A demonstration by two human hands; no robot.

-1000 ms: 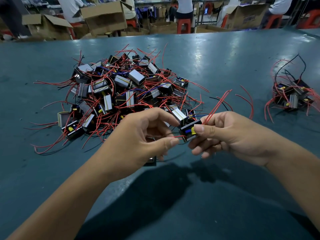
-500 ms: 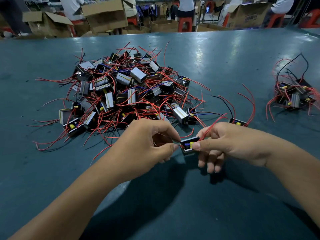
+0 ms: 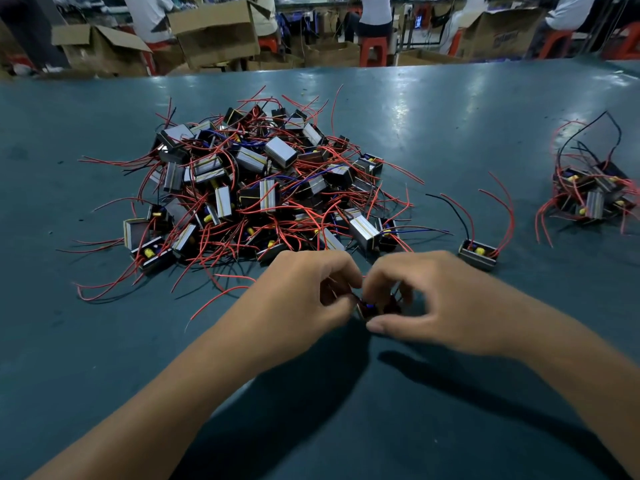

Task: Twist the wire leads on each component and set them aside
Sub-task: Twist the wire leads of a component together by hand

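**Head view: both hands closed around one component at the near edge of the pile**

Head camera looked down on a teal desk (image 3: 450, 109) where both hands met just in front of the big pile of components (image 3: 256, 188). The left hand (image 3: 304, 296) had its fingers curled over and its thumb tucked toward the centre, gripping the small component (image 3: 369, 310) from the left. The right hand (image 3: 426, 306) curled round the same part from the right, its thumb stretched flat along the near side and its fingers arched over the top. Only a dark sliver of the component with a blue spot showed between the fingers; motion blur hid how the wire leads lay in the grip. The part sat low, at or just above the desk surface; contact could not be told.

The pile was a tangle of grey-cased blocks with red, black and blue wires splaying outward. A single component (image 3: 478, 254) with red and black leads sat alone on the desk, just beyond the right hand. A smaller cluster (image 3: 592, 195) of the same parts lay well apart at the far right. Beyond the desk's far edge stood open cardboard boxes (image 3: 214, 32), red stools (image 3: 372, 51) and seated people, seen only from the torso down.
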